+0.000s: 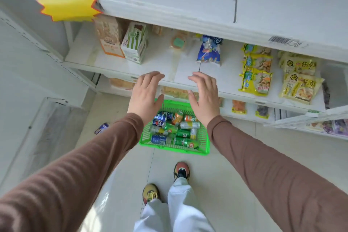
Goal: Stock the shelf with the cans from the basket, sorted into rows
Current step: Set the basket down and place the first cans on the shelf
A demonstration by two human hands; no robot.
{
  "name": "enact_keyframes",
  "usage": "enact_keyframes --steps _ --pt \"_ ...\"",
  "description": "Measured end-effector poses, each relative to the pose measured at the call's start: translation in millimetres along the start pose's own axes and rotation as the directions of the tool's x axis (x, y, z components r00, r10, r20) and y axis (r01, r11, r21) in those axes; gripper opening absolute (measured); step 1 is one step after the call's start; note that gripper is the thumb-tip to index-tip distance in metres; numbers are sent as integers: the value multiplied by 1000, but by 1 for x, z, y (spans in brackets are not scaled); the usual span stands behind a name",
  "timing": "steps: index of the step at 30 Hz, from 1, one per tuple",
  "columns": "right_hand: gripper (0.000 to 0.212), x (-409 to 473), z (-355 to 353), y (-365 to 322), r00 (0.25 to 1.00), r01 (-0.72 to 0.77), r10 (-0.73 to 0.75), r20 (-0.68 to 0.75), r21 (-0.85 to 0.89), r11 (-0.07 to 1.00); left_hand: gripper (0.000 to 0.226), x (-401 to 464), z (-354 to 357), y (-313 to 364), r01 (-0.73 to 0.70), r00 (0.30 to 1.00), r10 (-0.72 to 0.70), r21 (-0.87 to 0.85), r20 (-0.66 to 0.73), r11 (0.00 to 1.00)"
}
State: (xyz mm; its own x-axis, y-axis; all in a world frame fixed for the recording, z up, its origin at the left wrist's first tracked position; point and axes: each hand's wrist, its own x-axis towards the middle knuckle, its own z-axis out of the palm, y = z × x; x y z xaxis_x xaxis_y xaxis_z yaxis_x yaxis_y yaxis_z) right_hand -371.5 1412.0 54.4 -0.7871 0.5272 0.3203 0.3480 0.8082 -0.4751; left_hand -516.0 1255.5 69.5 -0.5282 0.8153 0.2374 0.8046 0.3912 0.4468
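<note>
Both hands reach forward on long brown knit sleeves, backs up and palms facing each other; the left hand (146, 94) has its fingers straight and spread loosely, thumb hanging down, and holds nothing; the right hand (204, 94) mirrors it, fingers relaxed and empty; each sits in the picture over the front edge of the shelf (169, 62), though whether the fingertips touch it cannot be told.

Nearest, two shoes in red, yellow and black stand on pale glossy floor tiles (235, 184), below light trouser legs cut off by the bottom edge; just ahead of them a bright green plastic basket (202, 145) with lattice walls rests on the floor, its far rim hidden behind the hands; the cans (175, 130) lie in it on their sides in a jumble, smooth metal cylinders in blue, green, orange and yellowish silver; one more blue can (101, 128) lies on the floor to the left, half hidden by the left sleeve.

Farther on, the white shelf carries a bare patch before the hands; a green-and-white carton (134, 43) and an orange-trimmed box stand to the left, a crinkled blue bag (209, 51) sits near the middle, and flat yellow packets (257, 73) overlap in a row to the right; a round wrapped item behind is blurred; a yellow starburst tag (67, 3) hangs from the board above.
</note>
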Motion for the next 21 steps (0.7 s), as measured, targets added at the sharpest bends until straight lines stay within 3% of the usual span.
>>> enact_keyframes --steps 5,9,21 --pt "43 -49 68 31 965 -125 126 228 -18 992 64 -58 71 -37 231 944 -239 63 227 971" --pt "46 -82 131 59 887 -218 222 406 -56 974 68 -96 131 -65 311 872 -336 127 355 942" --pt "59 -130 349 151 704 -284 283 652 -107 953 71 -137 320 -154 423 763 -439 147 475 894"
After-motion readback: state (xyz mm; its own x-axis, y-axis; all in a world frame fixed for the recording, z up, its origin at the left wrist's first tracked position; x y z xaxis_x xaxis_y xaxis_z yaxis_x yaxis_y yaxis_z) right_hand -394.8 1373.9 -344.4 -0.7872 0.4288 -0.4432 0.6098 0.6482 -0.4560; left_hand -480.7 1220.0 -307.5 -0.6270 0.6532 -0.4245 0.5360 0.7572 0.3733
